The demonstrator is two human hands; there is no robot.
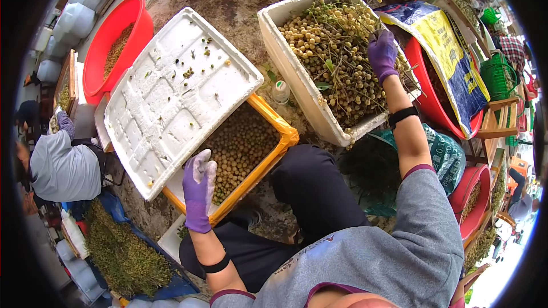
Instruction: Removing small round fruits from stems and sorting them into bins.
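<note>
My right hand point(382, 53), in a purple glove, is curled at the right side of a white foam box point(295, 72). Small round yellow-brown fruit point(338, 51) on thin stems fills that box; whether my fingers grip any stems is hidden. My left hand point(199, 188), gloved in purple with a pale, stained palm, has its fingers apart and holds nothing. It hovers at the near left of an orange-taped foam box point(261, 188) with loose round fruit point(244, 145) inside. A white foam lid point(180, 90) lies tilted across that box, with stray fruit and stem bits on top.
A red basin point(141, 21) of fruit stands at far left, near a seated person point(66, 167). A small clear container point(281, 93) sits between the boxes. Right of them are a red tub point(428, 94) partly under a printed sack point(441, 42), and a green woven sack point(445, 158).
</note>
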